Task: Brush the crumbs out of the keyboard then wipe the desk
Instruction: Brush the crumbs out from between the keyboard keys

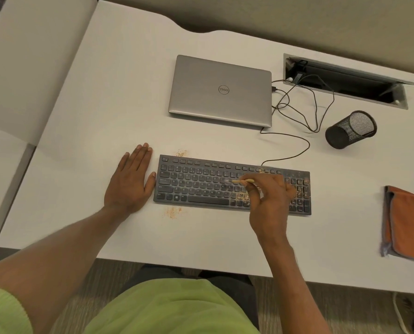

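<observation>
A black keyboard (201, 184) lies flat on the white desk (104, 104), with tan crumbs (242, 196) scattered over its right half. My right hand (269, 201) pinches a small brush (239, 181) with a pale wooden handle, its bristle end blurred over the middle keys. Flat on the desk, my left hand (128, 182) rests with straight fingers and its thumb against the keyboard's left edge. Small crumb patches lie on the desk behind the keyboard's left corner (180, 153) and in front of it (172, 212).
A shut silver laptop (221, 90) sits behind the keyboard, with black cables (304, 116) running to an open cable hatch (345, 80). A black mesh pen cup (350, 130) lies tipped at the right. An orange cloth (408, 222) lies at the right edge.
</observation>
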The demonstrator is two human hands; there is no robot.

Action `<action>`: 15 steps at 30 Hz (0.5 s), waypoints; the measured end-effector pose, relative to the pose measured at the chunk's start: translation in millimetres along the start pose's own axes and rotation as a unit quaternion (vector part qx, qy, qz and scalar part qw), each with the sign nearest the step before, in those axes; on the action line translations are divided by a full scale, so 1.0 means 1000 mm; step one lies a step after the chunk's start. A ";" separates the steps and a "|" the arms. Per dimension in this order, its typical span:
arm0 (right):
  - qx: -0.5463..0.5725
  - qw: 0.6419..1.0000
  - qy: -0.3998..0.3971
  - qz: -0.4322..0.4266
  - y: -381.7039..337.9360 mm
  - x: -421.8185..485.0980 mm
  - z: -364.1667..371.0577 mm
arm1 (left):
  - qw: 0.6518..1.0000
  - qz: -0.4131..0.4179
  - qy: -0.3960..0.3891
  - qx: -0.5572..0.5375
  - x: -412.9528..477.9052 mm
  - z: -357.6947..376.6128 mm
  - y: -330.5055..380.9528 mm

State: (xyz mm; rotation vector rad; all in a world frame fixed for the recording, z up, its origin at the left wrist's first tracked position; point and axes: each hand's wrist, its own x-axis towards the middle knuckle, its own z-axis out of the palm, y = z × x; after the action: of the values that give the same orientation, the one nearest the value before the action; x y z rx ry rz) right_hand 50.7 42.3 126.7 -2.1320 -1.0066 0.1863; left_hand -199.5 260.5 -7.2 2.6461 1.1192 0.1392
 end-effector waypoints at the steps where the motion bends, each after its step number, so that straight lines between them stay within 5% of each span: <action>1: -0.006 1.000 -0.009 0.000 0.002 0.001 0.001 | 1.000 0.001 0.000 0.000 0.000 0.000 0.000; 8: -0.060 0.994 0.032 0.088 0.027 0.000 -0.015 | 1.000 0.003 0.005 0.000 0.000 0.000 0.000; 15: 0.003 0.999 0.016 0.042 0.021 0.001 -0.011 | 1.000 0.001 0.003 0.004 0.000 0.000 0.000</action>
State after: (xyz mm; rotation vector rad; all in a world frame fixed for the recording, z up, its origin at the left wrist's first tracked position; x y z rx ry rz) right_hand 68.5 28.2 120.4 -2.1673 -0.8983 0.1943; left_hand -199.0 260.6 -7.5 2.6553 1.1202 0.1444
